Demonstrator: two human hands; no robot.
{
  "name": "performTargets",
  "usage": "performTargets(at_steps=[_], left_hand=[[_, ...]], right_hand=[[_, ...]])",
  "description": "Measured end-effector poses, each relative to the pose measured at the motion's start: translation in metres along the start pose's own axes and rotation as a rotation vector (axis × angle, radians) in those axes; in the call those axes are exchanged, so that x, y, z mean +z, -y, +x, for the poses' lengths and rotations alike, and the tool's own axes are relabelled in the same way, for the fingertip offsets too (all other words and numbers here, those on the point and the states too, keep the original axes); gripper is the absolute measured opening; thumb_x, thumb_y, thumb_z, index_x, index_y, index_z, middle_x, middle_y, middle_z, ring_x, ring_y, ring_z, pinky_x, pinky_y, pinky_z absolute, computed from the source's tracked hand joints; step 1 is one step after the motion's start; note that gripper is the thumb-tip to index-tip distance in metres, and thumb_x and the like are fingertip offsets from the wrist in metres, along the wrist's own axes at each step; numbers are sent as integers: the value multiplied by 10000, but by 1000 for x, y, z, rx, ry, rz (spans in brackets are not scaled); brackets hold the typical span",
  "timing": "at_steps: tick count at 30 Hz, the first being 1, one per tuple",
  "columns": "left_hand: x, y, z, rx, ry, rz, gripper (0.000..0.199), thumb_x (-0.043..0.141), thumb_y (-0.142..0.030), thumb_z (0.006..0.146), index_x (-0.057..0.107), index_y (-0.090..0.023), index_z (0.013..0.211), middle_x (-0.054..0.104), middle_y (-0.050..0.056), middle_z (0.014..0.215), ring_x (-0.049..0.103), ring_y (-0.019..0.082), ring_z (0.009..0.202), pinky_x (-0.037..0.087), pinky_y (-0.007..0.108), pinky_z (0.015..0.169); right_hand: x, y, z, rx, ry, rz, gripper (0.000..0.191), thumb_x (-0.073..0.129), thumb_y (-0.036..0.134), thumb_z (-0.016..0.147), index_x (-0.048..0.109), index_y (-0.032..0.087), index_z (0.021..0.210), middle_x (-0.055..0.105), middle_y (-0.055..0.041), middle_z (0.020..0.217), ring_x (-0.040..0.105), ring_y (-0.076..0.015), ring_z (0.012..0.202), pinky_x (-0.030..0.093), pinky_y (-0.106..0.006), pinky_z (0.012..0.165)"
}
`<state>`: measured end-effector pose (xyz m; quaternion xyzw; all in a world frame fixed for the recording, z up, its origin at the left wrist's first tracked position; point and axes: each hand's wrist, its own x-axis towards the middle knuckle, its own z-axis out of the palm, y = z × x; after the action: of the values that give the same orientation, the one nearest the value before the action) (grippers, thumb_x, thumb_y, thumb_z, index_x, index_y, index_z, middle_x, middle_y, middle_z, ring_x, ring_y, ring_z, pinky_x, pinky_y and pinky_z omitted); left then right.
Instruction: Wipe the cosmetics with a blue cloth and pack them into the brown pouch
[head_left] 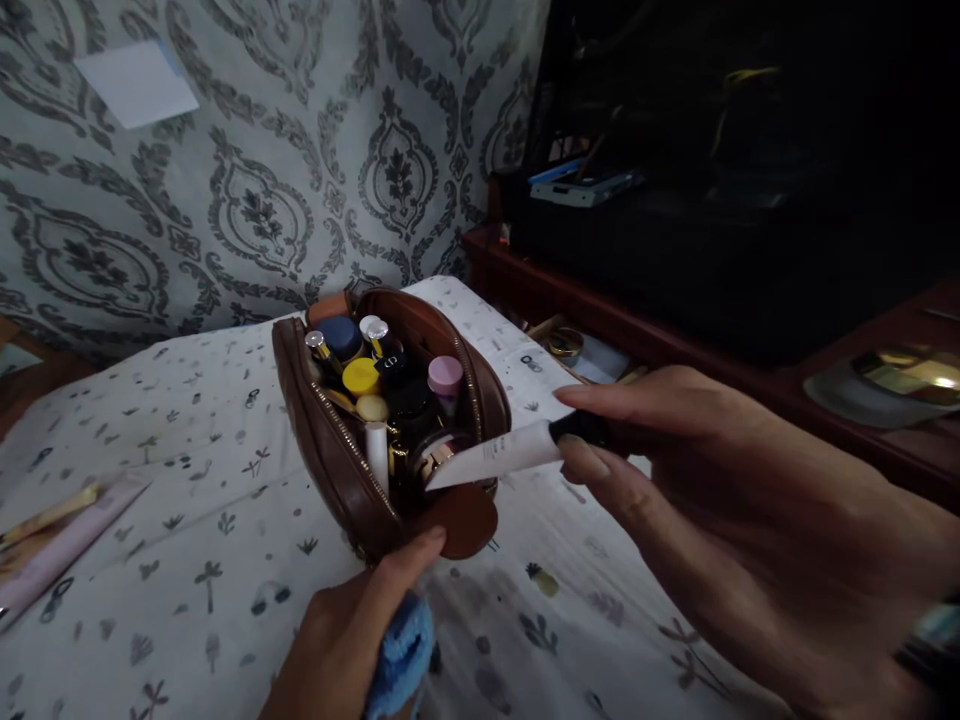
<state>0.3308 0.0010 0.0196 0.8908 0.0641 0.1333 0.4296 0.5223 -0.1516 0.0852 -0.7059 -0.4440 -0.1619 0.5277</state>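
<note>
My right hand (675,480) pinches a small white cosmetic tube (499,453) by its black cap. The tube's flat end points left, over the opening of a brown cosmetic bag (322,440). The bag is unzipped and packed with bottles and jars, among them a yellow lid (361,377), a pink cap (445,375) and a dark blue lid (339,338). With the index fingertip, my left hand (345,620) touches the round brown end tab (469,522) of the bag. Its other fingers are curled round a bunched blue cloth (401,650), partly hidden.
A pale pink tube (67,540) and a slim tan item lie on the patterned white cloth (180,480) at left. A dark reddish wooden unit (517,290) runs along the right. A gold-lidded jar (892,385) stands there. Behind is patterned wallpaper with a white paper (136,85).
</note>
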Motion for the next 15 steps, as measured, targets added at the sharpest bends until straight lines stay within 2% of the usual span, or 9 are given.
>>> performTargets(at_steps=[3,5,8,11,15], left_hand=[[4,9,-3,16,24,7,570,457,-312,932,398,-334,1499,719,29,979,732,220,914,626,359,720],[7,14,-5,22,44,30,615,502,-331,916,363,-331,1515,720,29,989,734,209,874,624,345,718],[9,18,-7,22,67,76,756,625,-330,855,307,-307,1540,720,64,1100,724,230,934,620,349,793],[9,16,-7,26,69,108,753,591,-278,878,264,-324,1555,713,70,1171,716,233,999,613,342,835],[11,20,-7,54,48,186,752,528,-165,889,253,-389,1552,729,42,1158,726,223,995,624,301,812]], right_hand=[[5,-3,6,-75,53,-23,205,688,212,898,692,261,1098,700,-3,831,657,-156,678,565,-292,631],[11,-5,9,-121,88,-21,211,682,198,903,685,256,1106,709,-6,860,663,-150,690,561,-279,625],[20,-6,12,-161,179,11,207,654,176,919,674,223,1119,709,-20,897,672,-146,737,557,-262,637],[28,-4,19,-178,282,84,186,597,162,945,674,182,1114,694,-35,899,668,-138,750,550,-246,640],[40,-2,26,-140,392,103,206,538,103,945,683,201,1054,699,-29,914,674,-127,742,531,-221,628]])
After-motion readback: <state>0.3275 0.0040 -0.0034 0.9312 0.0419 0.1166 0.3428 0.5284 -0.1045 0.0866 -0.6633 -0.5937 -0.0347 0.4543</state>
